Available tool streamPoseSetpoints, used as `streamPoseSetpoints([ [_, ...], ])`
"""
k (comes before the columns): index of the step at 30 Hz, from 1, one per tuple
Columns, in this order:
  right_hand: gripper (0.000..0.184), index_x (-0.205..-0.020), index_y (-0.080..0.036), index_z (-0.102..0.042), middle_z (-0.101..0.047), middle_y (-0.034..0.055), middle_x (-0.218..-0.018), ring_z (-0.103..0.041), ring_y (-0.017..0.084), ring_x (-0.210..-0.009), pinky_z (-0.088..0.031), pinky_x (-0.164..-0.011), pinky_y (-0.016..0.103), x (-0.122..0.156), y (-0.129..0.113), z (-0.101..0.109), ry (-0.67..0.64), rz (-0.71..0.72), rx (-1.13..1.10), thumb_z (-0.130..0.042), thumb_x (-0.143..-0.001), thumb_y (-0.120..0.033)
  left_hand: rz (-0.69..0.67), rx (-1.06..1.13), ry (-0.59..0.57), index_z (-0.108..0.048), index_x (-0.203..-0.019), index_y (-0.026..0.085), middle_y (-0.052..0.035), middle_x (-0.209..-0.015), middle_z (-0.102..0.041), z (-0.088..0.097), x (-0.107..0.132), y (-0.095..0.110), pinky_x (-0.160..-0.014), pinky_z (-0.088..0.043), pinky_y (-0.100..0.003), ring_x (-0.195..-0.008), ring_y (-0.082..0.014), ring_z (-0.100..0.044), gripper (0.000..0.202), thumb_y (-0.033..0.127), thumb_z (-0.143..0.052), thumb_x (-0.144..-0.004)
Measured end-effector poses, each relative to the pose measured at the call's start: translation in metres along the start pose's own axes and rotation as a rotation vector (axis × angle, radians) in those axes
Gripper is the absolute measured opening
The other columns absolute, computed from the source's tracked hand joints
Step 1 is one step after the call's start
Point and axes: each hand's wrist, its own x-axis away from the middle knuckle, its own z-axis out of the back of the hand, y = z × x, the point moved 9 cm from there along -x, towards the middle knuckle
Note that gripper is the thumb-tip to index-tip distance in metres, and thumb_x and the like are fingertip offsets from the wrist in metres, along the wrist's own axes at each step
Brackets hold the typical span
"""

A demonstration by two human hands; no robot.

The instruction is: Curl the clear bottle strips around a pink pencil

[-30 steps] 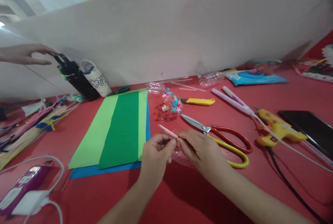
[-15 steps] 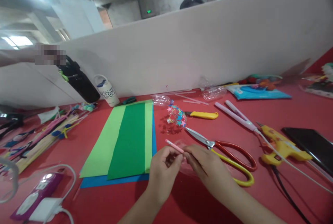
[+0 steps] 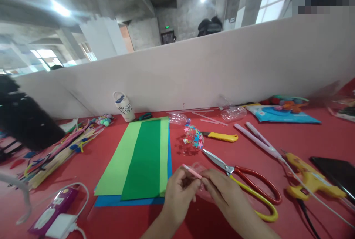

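Note:
Low in the middle, my left hand (image 3: 181, 191) pinches a short, thin pink tube (image 3: 191, 171) near its lower end. My right hand (image 3: 223, 187) has its fingertips closed on the tube's other end, close to the left fingertips. Behind and under the right fingers lies a clear, pinkish plastic piece (image 3: 203, 192), partly hidden. Just beyond my hands stands a clear round plastic piece covered with star stickers (image 3: 193, 137). Scissors (image 3: 229, 169) with one red and one yellow handle lie open to the right of it.
Green and blue sheets (image 3: 144, 161) lie left of my hands. A yellow cutter (image 3: 223, 137), hair straightener (image 3: 259, 141), glue gun (image 3: 307, 176) and phone (image 3: 334, 174) are rightward. A dark bottle (image 3: 27, 117) looms at left; a power strip (image 3: 54, 209) is in front of it.
The dark bottle, held by another person's hand before, has moved left and nearer. The view has tilted up a little. My hands keep almost the same hold on the pink tube.

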Motion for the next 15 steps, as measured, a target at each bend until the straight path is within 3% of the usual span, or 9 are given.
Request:
streamPoseSetpoints([
  [7,0.026,-0.082,-0.021,-0.057,-0.056,-0.0015,-0.065,-0.052,0.013,-0.058,-0.040,-0.056,0.020,-0.001,-0.001,-0.001,-0.109,-0.088,-0.193,-0.037,-0.096,-0.031,-0.085,-0.075,-0.014,-0.064,-0.080,0.014,0.0016,-0.062,-0.055,0.003,0.002,0.006,-0.044,-0.037,-0.018,-0.045,-0.0067,-0.045,0.010,0.022,-0.059,-0.076],
  [15,0.027,-0.073,-0.017,-0.057,-0.051,-0.0014,-0.061,-0.048,0.012,-0.054,-0.038,-0.052,0.022,-0.001,0.021,-0.012,-0.206,-0.341,-0.344,-0.044,-0.089,-0.034,-0.276,-0.279,0.120,-0.066,-0.067,0.015,0.0002,-0.062,-0.055,0.011,0.009,0.025,-0.053,-0.038,-0.021,-0.056,-0.0109,-0.048,0.009,0.019,-0.062,-0.074],
])
